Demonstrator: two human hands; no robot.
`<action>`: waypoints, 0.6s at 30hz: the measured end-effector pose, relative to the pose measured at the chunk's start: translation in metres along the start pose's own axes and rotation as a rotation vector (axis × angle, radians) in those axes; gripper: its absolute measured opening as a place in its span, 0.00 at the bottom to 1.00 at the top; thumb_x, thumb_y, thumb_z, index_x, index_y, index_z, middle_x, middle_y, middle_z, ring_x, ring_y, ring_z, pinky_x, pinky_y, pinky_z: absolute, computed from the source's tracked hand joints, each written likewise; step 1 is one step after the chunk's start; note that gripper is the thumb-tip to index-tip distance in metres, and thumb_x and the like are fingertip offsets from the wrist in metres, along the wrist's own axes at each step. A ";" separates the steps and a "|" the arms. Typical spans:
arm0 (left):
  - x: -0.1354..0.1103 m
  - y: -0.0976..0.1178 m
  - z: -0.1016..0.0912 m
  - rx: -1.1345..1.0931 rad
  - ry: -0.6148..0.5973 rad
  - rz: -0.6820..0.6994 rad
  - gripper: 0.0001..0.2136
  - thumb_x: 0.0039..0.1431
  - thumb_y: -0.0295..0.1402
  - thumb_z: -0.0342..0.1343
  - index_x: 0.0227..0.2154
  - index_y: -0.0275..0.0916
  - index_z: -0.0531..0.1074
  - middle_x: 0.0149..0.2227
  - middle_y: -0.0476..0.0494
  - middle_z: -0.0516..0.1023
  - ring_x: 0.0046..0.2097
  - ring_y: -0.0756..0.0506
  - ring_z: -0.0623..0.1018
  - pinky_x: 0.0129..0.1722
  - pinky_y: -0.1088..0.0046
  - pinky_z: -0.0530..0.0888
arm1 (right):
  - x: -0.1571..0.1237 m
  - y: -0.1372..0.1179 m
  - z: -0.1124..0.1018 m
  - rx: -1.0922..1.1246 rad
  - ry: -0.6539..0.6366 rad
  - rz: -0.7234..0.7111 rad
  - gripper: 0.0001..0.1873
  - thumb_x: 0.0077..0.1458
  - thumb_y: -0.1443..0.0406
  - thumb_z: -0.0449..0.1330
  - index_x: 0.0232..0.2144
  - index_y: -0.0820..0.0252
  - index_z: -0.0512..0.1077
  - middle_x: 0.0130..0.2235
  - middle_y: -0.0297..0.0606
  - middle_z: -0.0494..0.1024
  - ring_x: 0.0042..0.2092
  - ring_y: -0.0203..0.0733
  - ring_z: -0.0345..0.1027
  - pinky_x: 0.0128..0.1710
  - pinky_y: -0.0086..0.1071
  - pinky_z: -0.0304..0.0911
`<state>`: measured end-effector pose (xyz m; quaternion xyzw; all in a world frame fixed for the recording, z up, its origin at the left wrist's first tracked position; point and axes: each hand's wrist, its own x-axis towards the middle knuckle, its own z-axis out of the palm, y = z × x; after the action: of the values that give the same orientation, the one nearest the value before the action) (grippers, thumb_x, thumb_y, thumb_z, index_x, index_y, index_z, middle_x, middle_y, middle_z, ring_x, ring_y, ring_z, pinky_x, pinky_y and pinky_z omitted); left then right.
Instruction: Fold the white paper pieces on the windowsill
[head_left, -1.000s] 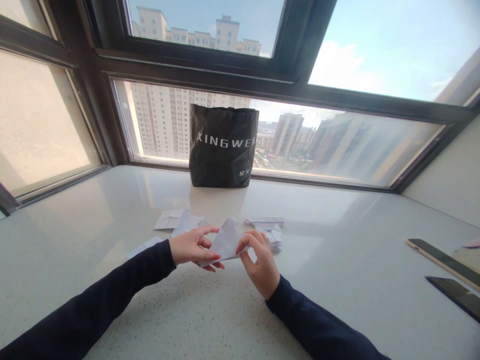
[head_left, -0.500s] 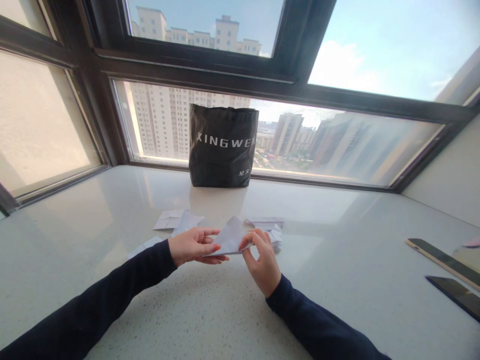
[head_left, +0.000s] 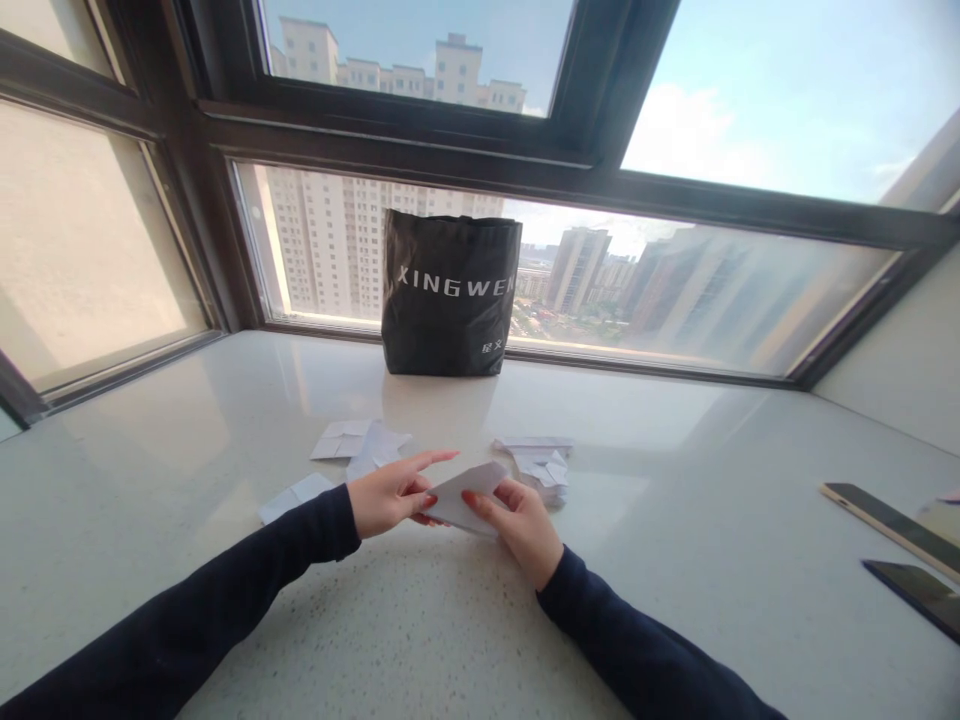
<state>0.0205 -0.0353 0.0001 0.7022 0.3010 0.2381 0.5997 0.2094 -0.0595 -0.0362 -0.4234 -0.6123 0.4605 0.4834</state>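
Here | left hand (head_left: 385, 497): pinching folded white paper (head_left: 475, 480) by left edge | right hand (head_left: 531, 527): pinching its right side

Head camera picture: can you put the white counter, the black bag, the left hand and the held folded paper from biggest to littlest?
1. White counter
2. Black bag
3. Left hand and folded paper: too close to rank; fingers cover some paper.

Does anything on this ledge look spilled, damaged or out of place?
Nothing looks spilled or broken. The one untidy spot is the small pile of white papers just beyond the right hand: its top looks crumpled and its edges uneven, though that may only be folds. The black bag farther back stands upright.
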 end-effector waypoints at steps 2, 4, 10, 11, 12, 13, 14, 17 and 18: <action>0.000 0.003 -0.013 0.234 0.061 0.017 0.25 0.54 0.35 0.48 0.53 0.32 0.51 0.33 0.42 0.75 0.36 0.46 0.74 0.37 0.68 0.69 | 0.001 0.002 -0.001 0.036 -0.009 0.017 0.16 0.44 0.56 0.59 0.31 0.63 0.72 0.34 0.41 0.77 0.35 0.45 0.69 0.37 0.37 0.63; 0.000 0.007 -0.032 0.529 0.202 0.001 0.20 0.55 0.34 0.44 0.50 0.31 0.57 0.42 0.37 0.72 0.43 0.45 0.71 0.41 0.70 0.67 | 0.002 0.002 -0.003 0.047 0.024 0.011 0.16 0.43 0.56 0.60 0.32 0.63 0.72 0.35 0.41 0.77 0.36 0.46 0.69 0.38 0.37 0.62; -0.012 0.000 -0.057 0.910 0.325 -0.136 0.21 0.42 0.40 0.55 0.40 0.34 0.68 0.42 0.35 0.71 0.43 0.38 0.69 0.44 0.62 0.63 | 0.003 0.003 -0.004 0.038 0.020 0.019 0.17 0.42 0.56 0.61 0.32 0.63 0.73 0.35 0.42 0.77 0.37 0.47 0.70 0.39 0.37 0.62; -0.014 -0.003 -0.055 0.952 0.304 -0.154 0.26 0.36 0.41 0.58 0.41 0.34 0.68 0.44 0.35 0.70 0.46 0.35 0.67 0.45 0.60 0.62 | 0.002 0.002 -0.004 0.031 0.015 0.020 0.17 0.42 0.57 0.61 0.32 0.64 0.73 0.35 0.42 0.77 0.37 0.47 0.70 0.39 0.37 0.62; -0.016 -0.006 -0.051 0.999 0.283 -0.181 0.31 0.32 0.42 0.61 0.43 0.35 0.66 0.47 0.34 0.68 0.48 0.33 0.65 0.46 0.58 0.60 | 0.002 0.002 -0.004 0.024 0.011 0.021 0.17 0.43 0.57 0.61 0.32 0.64 0.73 0.35 0.42 0.77 0.37 0.47 0.70 0.39 0.37 0.62; -0.016 -0.008 -0.048 1.045 0.263 -0.214 0.34 0.31 0.43 0.61 0.46 0.35 0.65 0.50 0.34 0.65 0.50 0.31 0.63 0.46 0.57 0.60 | 0.002 0.002 -0.004 0.015 0.007 0.021 0.17 0.43 0.57 0.60 0.33 0.64 0.73 0.35 0.42 0.77 0.37 0.47 0.69 0.39 0.37 0.62; -0.016 -0.008 -0.046 1.084 0.246 -0.247 0.36 0.31 0.44 0.61 0.48 0.35 0.63 0.51 0.33 0.64 0.51 0.31 0.61 0.47 0.56 0.60 | 0.002 0.002 -0.004 0.006 0.005 0.021 0.17 0.43 0.57 0.60 0.33 0.64 0.73 0.36 0.43 0.77 0.37 0.47 0.69 0.39 0.37 0.62; -0.011 -0.002 -0.046 1.103 0.212 -0.304 0.28 0.44 0.48 0.51 0.47 0.35 0.63 0.46 0.37 0.69 0.46 0.38 0.68 0.44 0.65 0.64 | 0.002 0.002 -0.004 -0.017 0.001 0.018 0.17 0.43 0.58 0.60 0.33 0.65 0.72 0.36 0.43 0.77 0.38 0.47 0.69 0.39 0.37 0.62; -0.009 0.001 -0.049 1.091 0.211 -0.312 0.25 0.48 0.47 0.47 0.45 0.36 0.65 0.43 0.41 0.72 0.42 0.42 0.71 0.42 0.69 0.66 | 0.002 0.002 -0.004 -0.022 0.002 0.017 0.17 0.43 0.58 0.60 0.33 0.65 0.72 0.36 0.44 0.77 0.38 0.47 0.69 0.39 0.37 0.62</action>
<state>-0.0199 -0.0078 0.0091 0.8298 0.5382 0.0259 0.1454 0.2133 -0.0566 -0.0369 -0.4343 -0.6132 0.4577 0.4753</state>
